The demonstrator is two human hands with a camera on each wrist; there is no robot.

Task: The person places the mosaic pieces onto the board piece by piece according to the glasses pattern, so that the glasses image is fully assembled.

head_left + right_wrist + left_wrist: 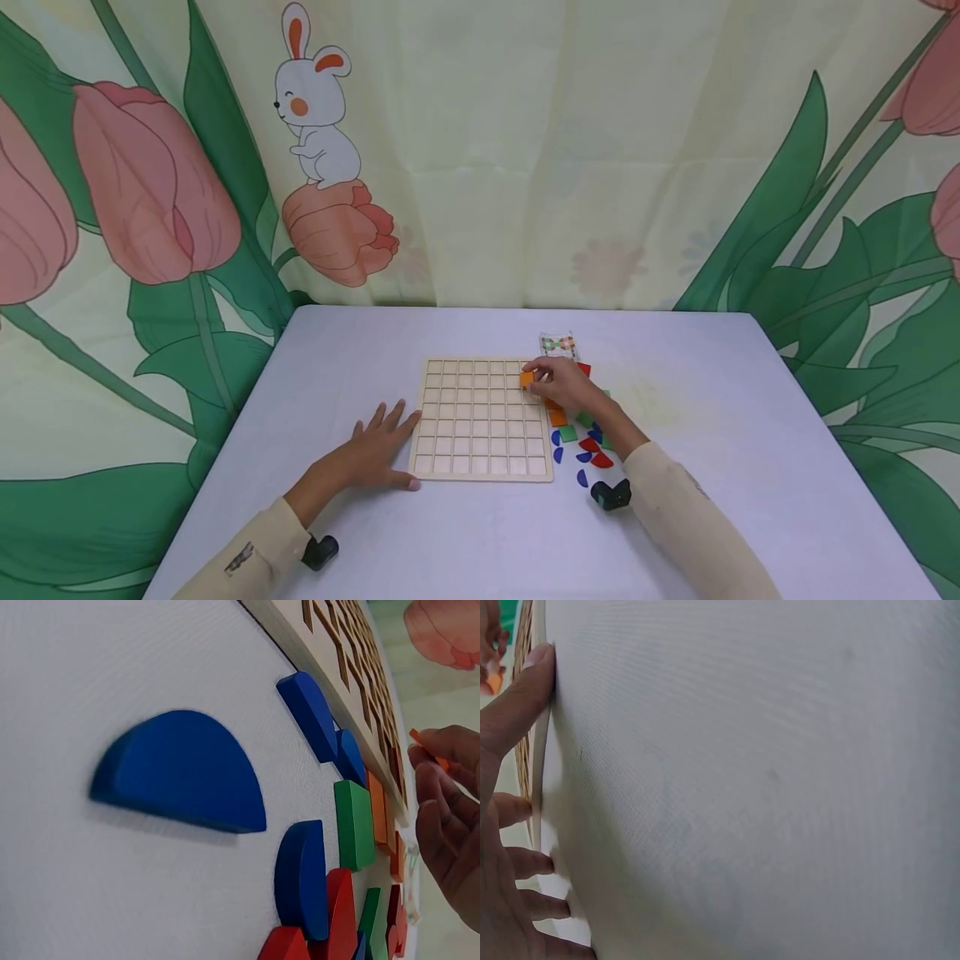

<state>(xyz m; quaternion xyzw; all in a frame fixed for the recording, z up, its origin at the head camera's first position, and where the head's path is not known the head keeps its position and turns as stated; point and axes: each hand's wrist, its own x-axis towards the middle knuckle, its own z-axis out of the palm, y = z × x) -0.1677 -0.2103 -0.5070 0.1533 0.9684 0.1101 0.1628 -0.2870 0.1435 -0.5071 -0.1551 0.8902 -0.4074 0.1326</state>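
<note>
A wooden board with a raised grid of square cells lies on the table. My right hand is over its far right corner and pinches an orange square tile between thumb and fingers. In the right wrist view the tile shows edge-on at the fingertips, apart from the board. At the board's left side my left hand rests with fingers spread, index finger and thumb against the edge. In the left wrist view the thumb lies along the board's rim.
Right of the board lie loose pieces: blue half-rounds, green squares, red curved pieces and orange squares. Behind them is a small patterned packet or card. A printed curtain hangs behind the white table.
</note>
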